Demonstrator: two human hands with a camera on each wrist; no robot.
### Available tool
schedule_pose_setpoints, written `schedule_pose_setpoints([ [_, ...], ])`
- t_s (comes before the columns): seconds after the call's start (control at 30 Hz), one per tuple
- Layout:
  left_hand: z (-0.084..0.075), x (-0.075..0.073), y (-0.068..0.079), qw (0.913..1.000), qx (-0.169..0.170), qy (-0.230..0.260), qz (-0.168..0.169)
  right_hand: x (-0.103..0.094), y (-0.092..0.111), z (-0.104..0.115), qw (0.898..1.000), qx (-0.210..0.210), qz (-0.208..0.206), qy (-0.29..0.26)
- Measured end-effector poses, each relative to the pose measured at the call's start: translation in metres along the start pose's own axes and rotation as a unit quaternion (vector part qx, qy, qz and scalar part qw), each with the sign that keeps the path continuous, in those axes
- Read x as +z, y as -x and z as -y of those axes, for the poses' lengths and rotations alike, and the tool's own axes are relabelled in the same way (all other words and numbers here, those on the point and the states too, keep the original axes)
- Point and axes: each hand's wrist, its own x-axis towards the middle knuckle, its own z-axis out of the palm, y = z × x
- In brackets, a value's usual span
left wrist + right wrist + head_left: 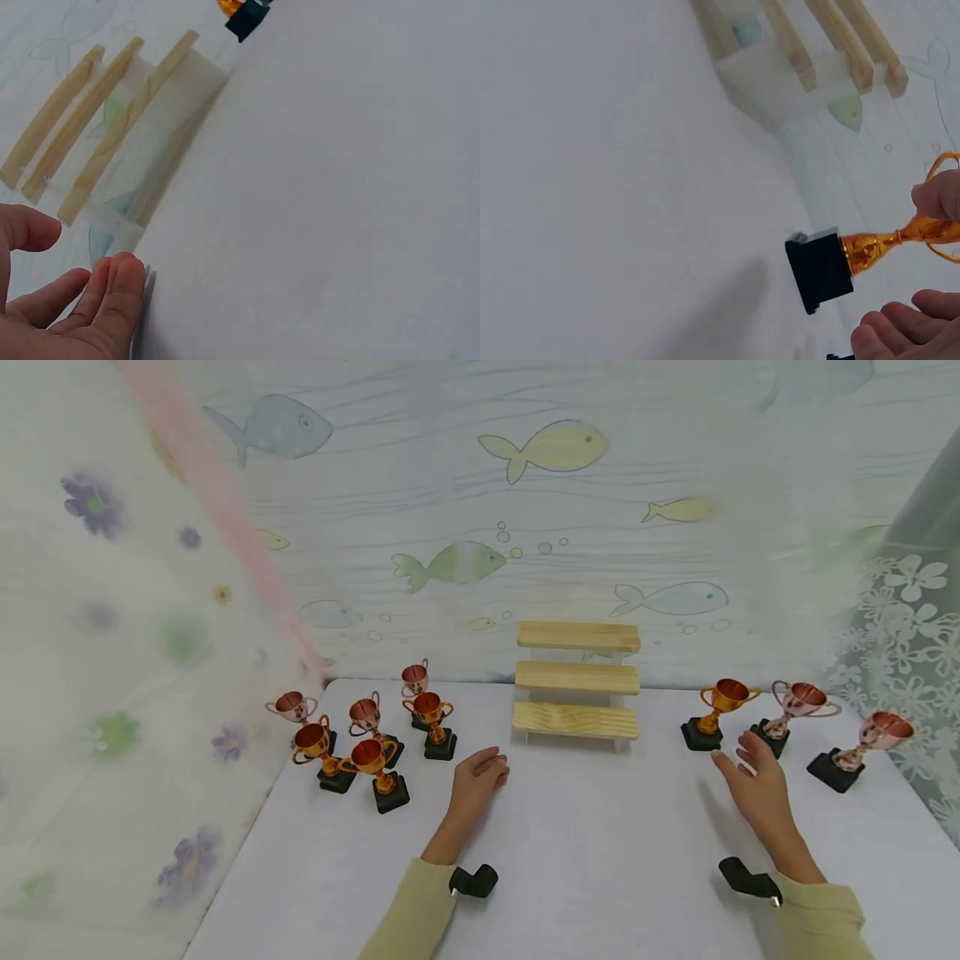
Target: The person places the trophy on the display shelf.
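Observation:
My left hand (477,783) holds nothing, its fingers loosely bent, over the white table in front of a three-step wooden shelf (576,720). On the right, my right hand (757,785) is spread just in front of a gold trophy cup (727,695) with a black base. In the right wrist view, the thumb (937,196) overlaps this gold trophy (866,251), with the other fingers apart from it below. Beside it stand a rose-gold trophy (804,699), its base partly behind my fingertips, and another rose-gold trophy (885,731) farther right.
Several gold and rose-gold trophies stand at the left, including a gold one (429,708) nearest my left hand and another gold one (369,757) in front. A fish-patterned curtain (450,485) hangs behind the table (585,860); a flowered curtain (135,693) borders its left side.

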Motion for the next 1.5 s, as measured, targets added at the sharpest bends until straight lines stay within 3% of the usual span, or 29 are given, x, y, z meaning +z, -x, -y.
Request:
schedule_pose_setpoints([
  [0.17,-0.006,0.009,-0.016,0.9906,-0.097,0.096,-0.005,-0.006,-0.022,0.001,1.0,-0.003,-0.006,-0.02],
  [0.37,-0.01,0.011,-0.035,0.9752,-0.136,0.173,-0.024,-0.008,-0.04,0.008,0.996,0.001,-0.045,-0.083],
  [0.6,-0.013,0.015,-0.046,0.9689,-0.125,0.213,-0.023,-0.007,-0.052,0.014,0.971,0.055,-0.058,-0.227],
  [0.8,-0.013,0.025,-0.053,0.9719,-0.109,0.208,-0.015,-0.005,-0.056,0.015,0.963,0.037,-0.069,-0.257],
  [1.27,-0.012,0.034,-0.058,0.9702,-0.1,0.215,-0.051,0.001,-0.048,0.019,0.973,-0.002,-0.115,-0.198],
  [1.37,-0.011,0.036,-0.06,0.9701,-0.1,0.213,-0.059,0.002,-0.045,0.021,0.975,-0.028,-0.125,-0.181],
  [1.5,-0.012,0.038,-0.061,0.9723,-0.094,0.204,-0.066,0.003,-0.042,0.027,0.971,-0.098,-0.141,-0.169],
])
